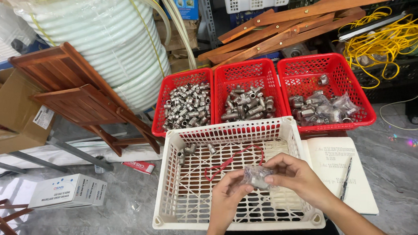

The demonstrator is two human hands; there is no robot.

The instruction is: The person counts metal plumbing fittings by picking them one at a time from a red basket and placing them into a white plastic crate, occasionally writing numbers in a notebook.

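My left hand (227, 196) and my right hand (292, 174) together hold a small clear plastic bag (255, 176) with metal fittings inside, above a white plastic basket (169, 183). On the basket's floor lie a red rubber band (231, 161) and a few loose metal fittings (188, 151) near its far left corner. Three red baskets stand behind it: the left one (185, 104) and the middle one (248, 103) hold loose metal fittings, the right one (326, 105) holds bagged fittings.
An open notebook (340, 172) with a pen (345, 178) lies right of the white basket. A white carton (68, 191) sits on the floor at left. Folded wooden furniture (84, 98), a hose coil (112, 41), wooden slats (300, 22) and yellow cable (388, 39) stand behind.
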